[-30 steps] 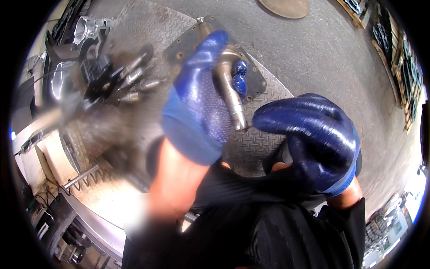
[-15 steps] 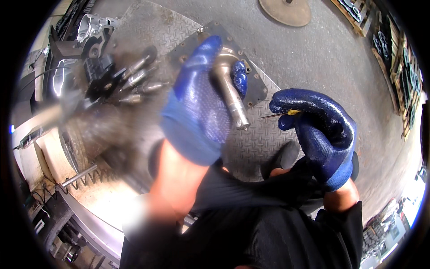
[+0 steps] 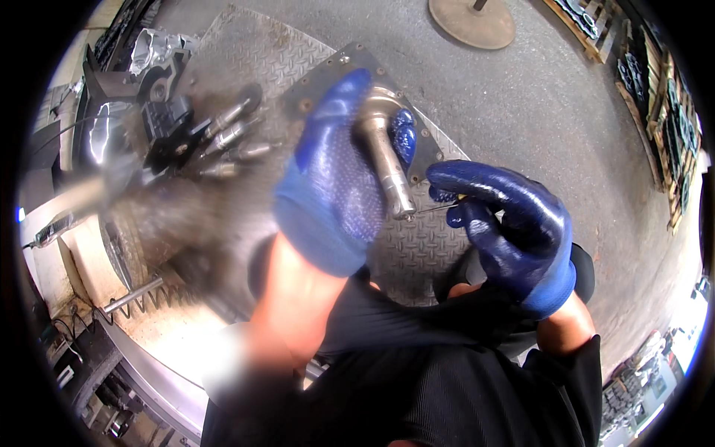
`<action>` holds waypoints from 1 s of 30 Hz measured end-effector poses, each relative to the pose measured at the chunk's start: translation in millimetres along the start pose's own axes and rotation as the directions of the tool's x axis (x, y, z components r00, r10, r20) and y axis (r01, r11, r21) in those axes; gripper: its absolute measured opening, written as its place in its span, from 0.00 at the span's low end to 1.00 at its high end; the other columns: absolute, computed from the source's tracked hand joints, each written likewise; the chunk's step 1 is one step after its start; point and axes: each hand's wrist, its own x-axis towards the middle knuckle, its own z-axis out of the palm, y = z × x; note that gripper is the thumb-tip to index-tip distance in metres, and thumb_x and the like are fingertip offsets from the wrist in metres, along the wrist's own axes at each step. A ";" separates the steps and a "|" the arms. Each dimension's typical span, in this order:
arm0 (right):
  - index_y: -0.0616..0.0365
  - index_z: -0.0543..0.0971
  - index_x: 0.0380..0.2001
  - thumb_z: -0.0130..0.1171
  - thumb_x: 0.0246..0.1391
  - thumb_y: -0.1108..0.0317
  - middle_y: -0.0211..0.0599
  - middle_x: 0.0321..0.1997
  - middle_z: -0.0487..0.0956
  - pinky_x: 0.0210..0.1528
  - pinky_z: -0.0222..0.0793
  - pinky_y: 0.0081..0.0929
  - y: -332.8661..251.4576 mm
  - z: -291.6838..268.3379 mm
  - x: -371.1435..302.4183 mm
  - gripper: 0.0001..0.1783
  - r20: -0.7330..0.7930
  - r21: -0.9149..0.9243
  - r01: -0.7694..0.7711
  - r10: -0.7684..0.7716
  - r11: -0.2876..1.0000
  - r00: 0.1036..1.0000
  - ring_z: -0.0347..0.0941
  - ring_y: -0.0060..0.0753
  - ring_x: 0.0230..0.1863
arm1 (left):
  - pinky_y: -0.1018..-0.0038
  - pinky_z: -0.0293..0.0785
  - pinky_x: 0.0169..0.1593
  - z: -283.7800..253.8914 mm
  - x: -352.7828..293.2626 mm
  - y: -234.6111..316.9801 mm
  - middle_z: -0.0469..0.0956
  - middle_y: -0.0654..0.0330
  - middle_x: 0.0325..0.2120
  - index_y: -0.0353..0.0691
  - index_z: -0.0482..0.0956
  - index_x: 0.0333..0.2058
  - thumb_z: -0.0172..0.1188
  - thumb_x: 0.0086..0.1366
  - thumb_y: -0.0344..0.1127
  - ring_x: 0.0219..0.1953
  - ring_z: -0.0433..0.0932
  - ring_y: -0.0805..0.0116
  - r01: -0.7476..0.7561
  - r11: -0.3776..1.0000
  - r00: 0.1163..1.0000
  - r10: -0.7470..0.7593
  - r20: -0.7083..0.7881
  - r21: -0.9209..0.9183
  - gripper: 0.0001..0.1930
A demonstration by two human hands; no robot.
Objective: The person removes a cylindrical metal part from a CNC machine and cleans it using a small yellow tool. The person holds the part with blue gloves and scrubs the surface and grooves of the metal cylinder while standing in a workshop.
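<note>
My left hand (image 3: 335,160), in a blue coated glove, is closed around a metal shaft (image 3: 387,164) with a wide, rounded head. The head sits between thumb and fingers, and the narrow stepped end slants down toward me. My right hand (image 3: 514,231), gloved alike, pinches a thin, pointed metal tool (image 3: 436,208) with a bit of yellow at its handle; most of the handle is hidden in the fingers. The tool's tip points left at the shaft's lower end and is close to it; whether they touch I cannot tell.
Below my hands lies a dark plate with holes (image 3: 357,59) on a diamond-tread metal floor plate (image 3: 253,45). Several similar shafts (image 3: 231,130) stick out by the blurred machine at left. A round rusty base (image 3: 477,22) stands ahead; wooden pallets (image 3: 648,141) with parts line the right.
My right hand has moved left and slightly down, bringing the thin tool's tip up to the shaft's end. My left hand and the shaft have shifted only slightly.
</note>
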 end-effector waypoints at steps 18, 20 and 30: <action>0.51 0.81 0.60 0.79 0.38 0.56 0.42 0.38 0.83 0.40 0.75 0.42 -59.2 -33.8 -4.6 0.41 0.346 -0.514 0.275 -0.098 0.812 0.933 0.81 0.52 0.36 | 0.68 0.81 0.60 46.9 8.9 -25.1 0.80 0.51 0.53 0.32 0.73 0.62 0.57 0.78 0.50 0.53 0.83 0.61 0.352 0.900 0.933 -0.360 -0.016 0.258 0.27; 0.54 0.82 0.60 0.82 0.41 0.53 0.44 0.42 0.86 0.44 0.77 0.42 -79.6 -44.7 -9.1 0.41 0.371 -0.563 0.320 -0.112 0.762 0.922 0.83 0.53 0.39 | 0.67 0.82 0.56 51.4 -6.0 -12.9 0.82 0.51 0.50 0.32 0.74 0.61 0.59 0.77 0.53 0.50 0.84 0.61 0.230 0.886 0.964 -0.266 0.033 0.402 0.29; 0.62 0.80 0.61 0.74 0.57 0.60 0.48 0.47 0.87 0.50 0.84 0.41 -104.5 -77.6 -62.6 0.31 0.348 -0.248 -0.064 0.150 0.967 0.925 0.87 0.47 0.45 | 0.57 0.82 0.58 63.3 -38.9 -34.4 0.80 0.42 0.57 0.33 0.71 0.64 0.77 0.60 0.35 0.58 0.82 0.45 -0.542 0.342 0.835 0.112 0.540 0.768 0.36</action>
